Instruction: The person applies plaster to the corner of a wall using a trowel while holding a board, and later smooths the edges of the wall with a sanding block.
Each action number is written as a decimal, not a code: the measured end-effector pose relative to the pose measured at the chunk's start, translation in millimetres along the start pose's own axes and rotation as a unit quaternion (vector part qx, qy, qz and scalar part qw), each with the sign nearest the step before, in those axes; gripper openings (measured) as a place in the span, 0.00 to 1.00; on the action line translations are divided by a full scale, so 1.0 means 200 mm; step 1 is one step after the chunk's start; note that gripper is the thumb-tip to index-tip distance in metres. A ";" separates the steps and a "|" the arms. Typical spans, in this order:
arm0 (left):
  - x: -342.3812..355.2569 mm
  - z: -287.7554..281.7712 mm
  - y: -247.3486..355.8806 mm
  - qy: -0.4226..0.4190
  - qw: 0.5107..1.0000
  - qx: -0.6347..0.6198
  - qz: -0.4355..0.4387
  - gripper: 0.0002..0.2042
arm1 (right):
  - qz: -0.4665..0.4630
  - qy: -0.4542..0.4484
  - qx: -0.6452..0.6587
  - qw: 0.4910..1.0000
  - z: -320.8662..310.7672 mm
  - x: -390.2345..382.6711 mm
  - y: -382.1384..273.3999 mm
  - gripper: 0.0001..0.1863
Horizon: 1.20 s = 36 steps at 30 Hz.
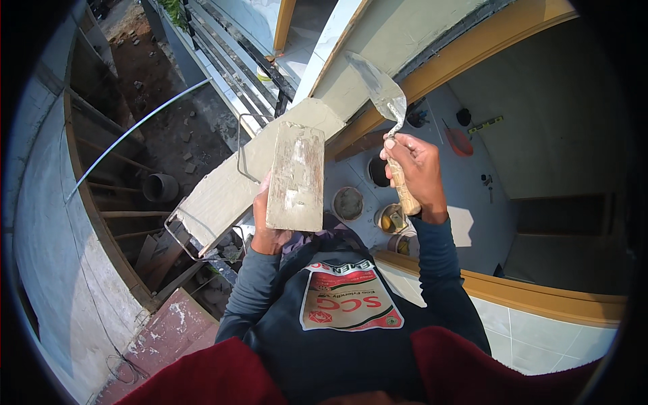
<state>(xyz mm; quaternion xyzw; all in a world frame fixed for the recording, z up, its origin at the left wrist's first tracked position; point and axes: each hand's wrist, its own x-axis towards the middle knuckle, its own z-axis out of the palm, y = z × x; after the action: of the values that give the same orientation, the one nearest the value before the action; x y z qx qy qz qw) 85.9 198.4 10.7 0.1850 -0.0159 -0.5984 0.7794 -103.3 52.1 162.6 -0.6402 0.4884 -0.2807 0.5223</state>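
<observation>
My left hand grips a rectangular wooden float, coated with pale plaster, whose flat face covers most of the fingers. My right hand is closed round the wooden handle of a metal trowel, its plaster-smeared blade pointing up and away from me. Just beyond the float lies a long, pale plastered ledge, with bent metal rods around it. Above the trowel, a greyish plastered surface runs up to the right along an orange-brown frame.
Below on the tiled floor at right are several buckets, a red bowl and a spirit level. A dark railing runs beyond the ledge. At left are a deep drop with rubble, a white pipe and a curved wall.
</observation>
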 end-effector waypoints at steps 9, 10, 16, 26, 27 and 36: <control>-0.11 0.04 0.05 0.046 0.993 0.080 0.076 0.23 | -0.034 0.007 -0.001 0.999 -0.02 -0.12 -0.10 0.17; -0.11 0.03 0.05 0.046 0.993 0.076 0.073 0.22 | -0.011 -0.012 -0.020 1.000 0.00 -0.10 -0.02 0.15; -0.09 0.07 0.06 0.037 0.998 0.027 0.044 0.22 | 0.022 -0.058 -0.150 0.987 0.09 0.06 0.38 0.13; -0.07 -0.02 0.11 -0.023 0.999 0.038 0.011 0.22 | -0.126 0.126 -0.061 0.982 -0.09 -0.21 -0.36 0.15; -0.07 -0.01 0.11 0.002 0.998 0.057 0.029 0.22 | -0.124 0.126 -0.062 0.982 -0.10 -0.21 -0.38 0.15; -0.08 -0.05 0.13 -0.058 0.998 0.017 0.024 0.23 | 0.030 -0.039 -0.094 0.994 0.01 -0.10 0.22 0.13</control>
<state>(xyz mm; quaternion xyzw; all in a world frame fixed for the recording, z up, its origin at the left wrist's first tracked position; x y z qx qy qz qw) 107.9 222.5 13.0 0.1627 -0.0761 -0.5891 0.7878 -123.7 71.4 123.5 -0.6821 0.5108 -0.1926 0.4865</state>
